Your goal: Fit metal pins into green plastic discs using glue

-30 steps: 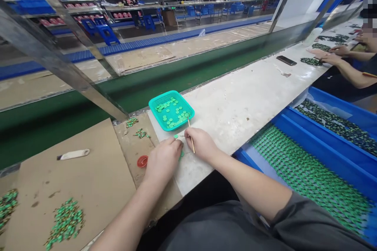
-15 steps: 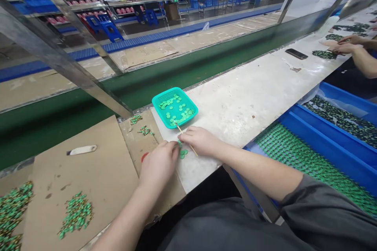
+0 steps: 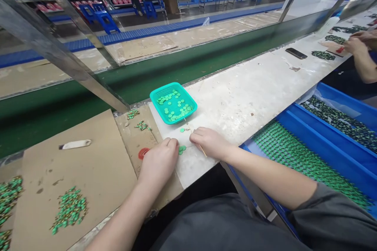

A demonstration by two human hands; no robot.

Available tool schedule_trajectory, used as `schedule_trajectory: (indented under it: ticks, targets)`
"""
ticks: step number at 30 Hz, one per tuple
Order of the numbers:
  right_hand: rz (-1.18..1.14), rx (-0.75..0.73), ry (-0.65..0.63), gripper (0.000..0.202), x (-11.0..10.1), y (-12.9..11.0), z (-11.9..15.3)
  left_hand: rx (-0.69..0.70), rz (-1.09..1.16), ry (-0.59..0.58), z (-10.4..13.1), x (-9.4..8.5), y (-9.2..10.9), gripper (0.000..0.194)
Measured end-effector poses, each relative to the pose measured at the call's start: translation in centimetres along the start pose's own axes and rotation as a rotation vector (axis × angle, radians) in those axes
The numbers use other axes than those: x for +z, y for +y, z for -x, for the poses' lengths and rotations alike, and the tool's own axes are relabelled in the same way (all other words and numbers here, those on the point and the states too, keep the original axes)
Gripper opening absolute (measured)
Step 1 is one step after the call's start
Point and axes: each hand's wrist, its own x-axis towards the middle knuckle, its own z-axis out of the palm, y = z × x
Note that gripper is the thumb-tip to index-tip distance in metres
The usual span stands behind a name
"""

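Our L hand [image 3: 160, 160] is over the worktop [image 3: 229, 98] nr its near edge, fingers curled together; can't tell if anything's btwn the tips. Our R hand [image 3: 211, 143] is clamped on a thin stick [image 3: 190, 126], fingertips pinched round its mid part. The stick slants, upper tip just beside the near rim of the turq. basket [image 3: 176, 104], lower end toward the worktop's near edge.

Basket sits nr the worktop's far edge, w/ loose green discs inside. Btwn basket & hands lies one lone disc [image 3: 182, 130]; a small disc cluster [image 3: 182, 149] is just R of our L hand's fingertips.

Red lid [image 3: 143, 153] is just L of that hand. Beyond it, toward the far edge, are 2 small bead piles [image 3: 142, 126]. On the cardboard [image 3: 97, 172], L side, we've a white-handled tool [image 3: 75, 144] & a bigger bead heap [image 3: 70, 208] nr the cardboard's near edge.

Phone [image 3: 296, 53] lies well to the R, nr the worktop's far edge; a co-worker's hands [image 3: 357, 43] are past it. Blue trays [image 3: 294, 119] sit below the near edge, R side.
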Motion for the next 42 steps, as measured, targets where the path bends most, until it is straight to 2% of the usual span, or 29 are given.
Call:
schedule_trajectory:
  ticks: [4,9,13,15,18,22,25,28,31,34,37,39,42]
  targets:
    - [-0.028,0.070,0.085,0.020,-0.7,-0.9,2.5,0.063,0.058,-0.012,1.0,0.1,-0.4,0.036]
    - [-0.087,0.187,0.239,0.009,-0.6,-2.5,4.4,0.095,0.161,-0.016,0.7,0.4,-0.2,0.027]
    - [-0.146,0.248,0.326,0.028,-0.4,-4.0,5.6,0.051,0.285,0.012,1.0,1.0,-0.5,0.020]
    - [-0.174,0.270,0.354,0.038,-0.6,-4.6,6.2,0.023,0.372,0.022,2.4,1.4,-1.3,0.023]
    - [-0.207,0.304,0.355,0.042,-1.0,-5.6,6.9,-0.056,0.474,0.059,6.0,2.6,-3.1,0.038]
    - [-0.295,0.334,0.324,0.040,-1.2,-6.9,6.7,-0.208,0.432,0.233,10.9,4.5,-5.0,0.043]
    - [-0.392,0.329,0.314,0.039,-1.0,-7.9,5.5,-0.220,0.404,0.334,12.5,5.4,-5.9,0.039]
    - [-0.460,0.342,0.292,0.025,-0.7,-8.6,3.5,-0.027,0.419,0.394,12.5,6.2,-6.9,0.027]
    - [-0.557,0.264,0.308,0.023,-0.1,-8.8,0.7,0.184,0.357,0.505,12.3,7.1,-7.9,0.017]
    - [-0.604,0.133,0.323,0.027,1.2,-9.0,-3.0,0.197,0.347,0.592,12.7,7.8,-8.3,0.014]
    - [-0.640,0.109,0.301,0.028,2.8,-9.3,-7.0,0.271,0.366,0.631,13.3,7.9,-8.3,0.023]
    - [-0.683,0.129,0.266,0.021,4.1,-9.5,-9.0,0.352,0.334,0.623,13.6,7.8,-8.4,0.025]
    - [-0.751,0.151,0.243,0.016,5.7,-9.5,-10.1,0.394,0.256,0.607,13.8,8.1,-8.5,0.023]
